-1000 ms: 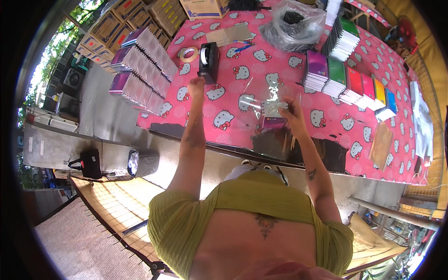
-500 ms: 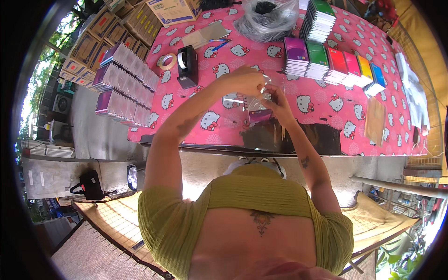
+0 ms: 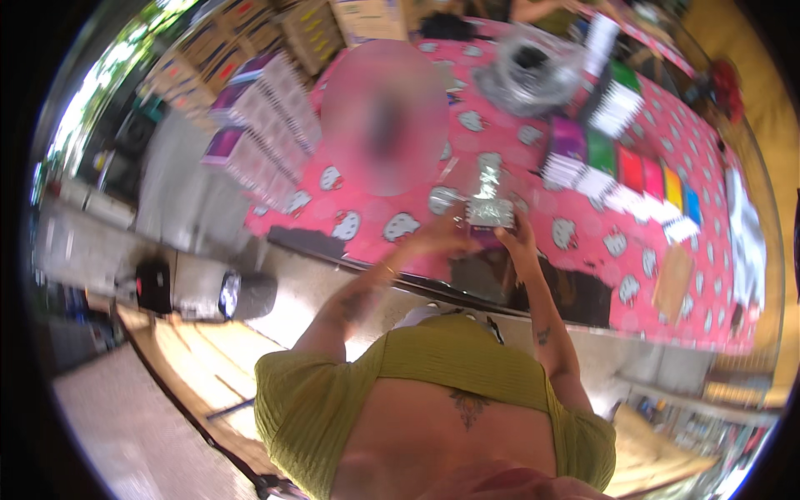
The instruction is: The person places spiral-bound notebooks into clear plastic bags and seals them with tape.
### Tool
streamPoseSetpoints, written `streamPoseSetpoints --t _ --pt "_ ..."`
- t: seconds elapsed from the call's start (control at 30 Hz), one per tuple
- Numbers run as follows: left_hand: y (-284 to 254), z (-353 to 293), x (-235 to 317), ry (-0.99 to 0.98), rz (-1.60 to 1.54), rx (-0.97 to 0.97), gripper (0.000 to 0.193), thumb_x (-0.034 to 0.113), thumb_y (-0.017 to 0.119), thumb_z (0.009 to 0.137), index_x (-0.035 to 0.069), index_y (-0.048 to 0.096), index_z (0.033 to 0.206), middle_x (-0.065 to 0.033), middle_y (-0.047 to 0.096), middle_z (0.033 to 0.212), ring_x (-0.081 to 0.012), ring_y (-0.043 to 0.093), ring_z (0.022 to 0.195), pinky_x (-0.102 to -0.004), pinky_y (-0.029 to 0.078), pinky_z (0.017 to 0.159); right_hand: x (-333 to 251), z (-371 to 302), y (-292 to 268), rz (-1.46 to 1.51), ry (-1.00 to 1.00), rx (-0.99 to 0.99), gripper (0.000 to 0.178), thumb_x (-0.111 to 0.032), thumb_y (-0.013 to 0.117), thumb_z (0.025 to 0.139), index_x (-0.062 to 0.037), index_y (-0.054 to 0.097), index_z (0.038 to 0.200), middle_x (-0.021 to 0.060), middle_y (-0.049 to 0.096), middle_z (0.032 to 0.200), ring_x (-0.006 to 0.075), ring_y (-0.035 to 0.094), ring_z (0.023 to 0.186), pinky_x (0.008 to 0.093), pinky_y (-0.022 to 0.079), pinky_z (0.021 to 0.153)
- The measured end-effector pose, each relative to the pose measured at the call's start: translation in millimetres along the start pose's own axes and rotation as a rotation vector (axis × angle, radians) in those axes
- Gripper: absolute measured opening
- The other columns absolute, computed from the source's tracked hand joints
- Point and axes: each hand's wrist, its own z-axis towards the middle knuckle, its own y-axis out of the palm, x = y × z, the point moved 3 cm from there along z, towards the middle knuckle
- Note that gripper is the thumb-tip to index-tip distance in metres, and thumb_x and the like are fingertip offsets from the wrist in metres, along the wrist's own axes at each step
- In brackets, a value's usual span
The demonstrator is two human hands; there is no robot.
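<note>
In front of me on the pink patterned tablecloth (image 3: 358,250) lies a small spiral notebook pack (image 3: 492,212) in shiny clear plastic, its purple cover end facing me. My right hand (image 3: 520,242) grips its right side, thumb on the near end. Smeared by motion, my left hand (image 3: 440,236) is at the left side of the pack; its fingers are too blurred to tell whether they touch it. A loose clear plastic flap stretches beyond the pack. Under and beside my hands, a dark bare patch (image 3: 575,287) shows along the table's front edge.
Coloured notebook stacks (image 3: 617,171) stand at right, beside a clear plastic bag (image 3: 529,75). Wrapped purple notebook stacks (image 3: 258,150) and cartons (image 3: 208,62) are at left. A wooden board (image 3: 673,279) lies far right. Another person's arm (image 3: 542,8) shows at the back.
My hands have come from the plastic's top to the pack's sides, the left one toward me. The view has tilted. A blurred patch now covers where the tape dispenser was.
</note>
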Motion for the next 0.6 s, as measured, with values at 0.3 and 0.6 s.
streamPoseSetpoints --t 0.3,0.6 --pt "-140.9 -176.4 143.7 0.533 0.571 1.125 0.056 0.013 0.08 0.079 0.0 0.051 0.126 -0.0141 0.06 0.112 -0.0232 0.063 0.096 -0.0351 0.055 0.075 -46.7 12.2 50.7 0.003 -0.176 0.037 0.057 -0.033 0.062 0.098 -0.0026 0.046 0.143 0.0052 0.056 0.13 0.0143 0.051 0.118 0.0286 0.04 0.1" --pt "-431.0 -285.9 134.9 -0.124 0.557 1.696 0.088 0.063 0.071 0.081 -0.009 0.055 0.129 -0.024 0.067 0.111 -0.0242 0.065 0.108 -0.0369 0.051 0.089 33.1 3.7 25.8 -0.104 -0.063 0.212 0.032 -0.01 0.06 0.097 -0.0019 0.056 0.128 0.0054 0.059 0.12 0.0144 0.058 0.111 0.0276 0.048 0.091"
